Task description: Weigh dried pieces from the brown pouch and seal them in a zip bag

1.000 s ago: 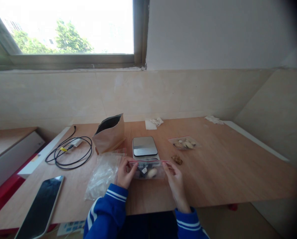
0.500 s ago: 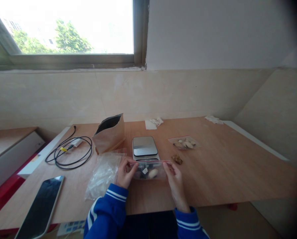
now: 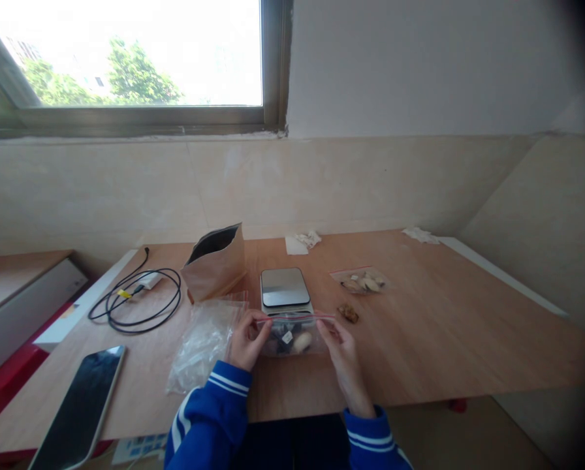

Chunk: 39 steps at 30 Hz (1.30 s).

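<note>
My left hand point(image 3: 246, 341) and right hand point(image 3: 344, 359) are apart, yet both are clamped on the same thing: a clear zip bag point(image 3: 292, 341), with each hand pinching one end of its red-edged seal point(image 3: 295, 317) between fingers and thumb. The bag sits between my hands, just in front of a kitchen scale point(image 3: 283, 288). It may be touching the scale's front edge, but I can't tell from this view. Through the plastic I can make out a pale piece point(image 3: 302, 341), some dark pieces point(image 3: 279, 346) and a small white label point(image 3: 286, 337).

Judging by the grip, the step in hand is working the bag's seal, and the move this calls for is a firm, even pinch along the strip, with the contents kept away from it. I can't tell whether the seal is open or closed.

Just left of my left hand lies a crumpled plastic bag point(image 3: 202, 349), and beyond it stands a brown paper pouch point(image 3: 214, 267) with its dark-lined mouth open. Just past my right hand, a brown lump point(image 3: 348, 313) rests on the wooden table point(image 3: 420, 326), with a small bag of pale pieces point(image 3: 360, 282) farther on. Well to the left lie a coiled black cable point(image 3: 136, 301) and a phone point(image 3: 79, 408).
</note>
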Each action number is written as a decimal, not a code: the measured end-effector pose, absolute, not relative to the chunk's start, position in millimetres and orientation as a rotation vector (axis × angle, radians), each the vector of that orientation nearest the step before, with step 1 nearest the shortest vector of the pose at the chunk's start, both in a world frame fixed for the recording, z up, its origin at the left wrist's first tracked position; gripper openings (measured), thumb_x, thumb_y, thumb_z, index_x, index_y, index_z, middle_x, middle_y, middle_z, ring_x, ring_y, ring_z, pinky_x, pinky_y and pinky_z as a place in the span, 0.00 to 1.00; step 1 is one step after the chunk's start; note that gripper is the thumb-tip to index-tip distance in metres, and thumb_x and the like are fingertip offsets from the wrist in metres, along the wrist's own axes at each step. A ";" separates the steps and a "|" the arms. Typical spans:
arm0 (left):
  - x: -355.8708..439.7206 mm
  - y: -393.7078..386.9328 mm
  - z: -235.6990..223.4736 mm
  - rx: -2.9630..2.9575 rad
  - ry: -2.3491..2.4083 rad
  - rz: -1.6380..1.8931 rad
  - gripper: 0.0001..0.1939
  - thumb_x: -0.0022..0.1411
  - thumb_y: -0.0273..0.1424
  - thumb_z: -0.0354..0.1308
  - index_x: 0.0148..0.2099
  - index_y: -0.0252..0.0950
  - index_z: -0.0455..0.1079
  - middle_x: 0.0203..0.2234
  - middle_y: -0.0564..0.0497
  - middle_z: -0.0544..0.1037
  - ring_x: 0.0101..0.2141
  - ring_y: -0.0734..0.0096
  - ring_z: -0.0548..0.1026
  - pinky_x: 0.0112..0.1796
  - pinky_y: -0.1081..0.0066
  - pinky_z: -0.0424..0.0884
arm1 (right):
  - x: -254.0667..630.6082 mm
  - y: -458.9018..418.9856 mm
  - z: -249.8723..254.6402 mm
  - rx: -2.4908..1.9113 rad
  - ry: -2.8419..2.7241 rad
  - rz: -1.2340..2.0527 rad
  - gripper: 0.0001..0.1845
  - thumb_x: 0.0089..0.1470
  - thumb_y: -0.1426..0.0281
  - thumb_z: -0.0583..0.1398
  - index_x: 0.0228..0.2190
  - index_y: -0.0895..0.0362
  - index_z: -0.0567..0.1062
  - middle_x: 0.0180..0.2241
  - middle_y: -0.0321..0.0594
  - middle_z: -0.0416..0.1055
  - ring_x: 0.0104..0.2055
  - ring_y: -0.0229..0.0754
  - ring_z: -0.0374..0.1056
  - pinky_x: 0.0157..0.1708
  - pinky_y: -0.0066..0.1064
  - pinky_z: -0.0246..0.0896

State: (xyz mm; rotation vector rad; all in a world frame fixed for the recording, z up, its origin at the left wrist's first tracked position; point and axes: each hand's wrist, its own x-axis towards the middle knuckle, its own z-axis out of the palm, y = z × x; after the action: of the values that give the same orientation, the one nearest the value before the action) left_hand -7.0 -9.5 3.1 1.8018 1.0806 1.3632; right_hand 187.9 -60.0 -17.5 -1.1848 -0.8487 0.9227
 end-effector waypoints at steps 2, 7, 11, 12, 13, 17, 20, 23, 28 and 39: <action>-7.2 -9.4 1.2 1.756 1.085 1.356 0.10 0.57 0.38 0.57 0.33 0.36 0.69 0.29 0.49 0.73 0.32 0.68 0.72 0.34 0.70 0.68 | 186.9 -59.6 -18.6 -1.198 -0.861 0.922 0.19 0.46 0.56 0.63 0.36 0.57 0.78 0.39 0.44 0.77 0.42 0.48 0.71 0.43 0.38 0.65; -7.1 -10.1 -1.0 1.658 1.052 1.314 0.11 0.56 0.39 0.58 0.37 0.36 0.68 0.30 0.51 0.73 0.33 0.68 0.73 0.35 0.69 0.70 | 184.9 -59.0 -20.0 -1.194 -0.866 0.898 0.17 0.46 0.57 0.63 0.34 0.57 0.78 0.36 0.44 0.77 0.40 0.48 0.72 0.42 0.40 0.66; -6.8 -9.0 -1.6 1.660 1.040 1.280 0.12 0.56 0.38 0.59 0.39 0.36 0.69 0.33 0.49 0.74 0.36 0.67 0.73 0.39 0.67 0.70 | 184.5 -58.3 -21.4 -1.202 -0.869 0.898 0.17 0.45 0.58 0.64 0.33 0.57 0.78 0.35 0.43 0.77 0.38 0.46 0.72 0.40 0.37 0.66; -6.8 -8.6 -1.8 1.675 1.038 1.280 0.11 0.56 0.38 0.59 0.38 0.35 0.70 0.32 0.48 0.74 0.35 0.66 0.73 0.39 0.67 0.70 | 184.4 -58.1 -21.8 -1.209 -0.869 0.894 0.17 0.45 0.58 0.64 0.33 0.57 0.78 0.34 0.43 0.77 0.38 0.46 0.72 0.39 0.37 0.67; -6.9 -8.2 -1.8 1.695 1.033 1.289 0.10 0.56 0.38 0.58 0.36 0.35 0.71 0.31 0.48 0.74 0.35 0.66 0.73 0.39 0.66 0.70 | 184.4 -58.0 -22.1 -1.217 -0.869 0.889 0.17 0.45 0.57 0.64 0.33 0.57 0.78 0.34 0.43 0.77 0.37 0.46 0.71 0.38 0.36 0.67; -7.4 -7.6 -0.3 1.763 1.014 1.342 0.10 0.56 0.37 0.59 0.33 0.35 0.72 0.33 0.47 0.75 0.38 0.64 0.73 0.43 0.63 0.69 | 183.5 -58.3 -21.8 -1.221 -0.876 0.857 0.17 0.45 0.57 0.64 0.32 0.57 0.78 0.33 0.42 0.77 0.35 0.45 0.71 0.34 0.34 0.66; -7.4 -8.0 0.9 1.767 1.024 1.342 0.10 0.56 0.37 0.59 0.33 0.35 0.73 0.32 0.47 0.76 0.38 0.64 0.74 0.42 0.64 0.69 | 182.8 -59.2 -20.5 -1.207 -0.891 0.819 0.16 0.45 0.57 0.64 0.31 0.57 0.78 0.32 0.42 0.76 0.35 0.44 0.70 0.34 0.34 0.66; -7.6 -7.8 0.1 1.776 1.035 1.342 0.09 0.56 0.37 0.59 0.33 0.35 0.73 0.31 0.47 0.76 0.36 0.64 0.74 0.40 0.65 0.70 | 182.9 -59.8 -20.1 -1.206 -0.929 0.750 0.14 0.47 0.58 0.63 0.31 0.56 0.78 0.32 0.41 0.75 0.35 0.43 0.70 0.35 0.34 0.65; -8.2 -7.0 -2.0 1.785 1.028 1.345 0.08 0.56 0.35 0.59 0.34 0.35 0.73 0.31 0.47 0.76 0.36 0.65 0.74 0.40 0.65 0.69 | 184.0 -59.9 -21.4 -1.233 -0.965 0.689 0.13 0.47 0.59 0.63 0.30 0.56 0.77 0.32 0.40 0.74 0.36 0.43 0.69 0.39 0.36 0.63; -7.4 -12.8 3.9 1.565 1.012 1.248 0.13 0.54 0.39 0.60 0.37 0.36 0.69 0.31 0.50 0.75 0.35 0.67 0.74 0.38 0.68 0.69 | 175.2 -61.2 -16.0 -1.117 -0.883 0.912 0.17 0.45 0.59 0.65 0.36 0.55 0.77 0.36 0.41 0.76 0.40 0.45 0.71 0.44 0.39 0.64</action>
State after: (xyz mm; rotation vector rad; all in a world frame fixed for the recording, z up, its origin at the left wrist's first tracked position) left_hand -7.4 -12.8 3.9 1.5655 1.0121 1.2481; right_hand 175.2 -61.2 -16.0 -1.1175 -0.8831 0.9120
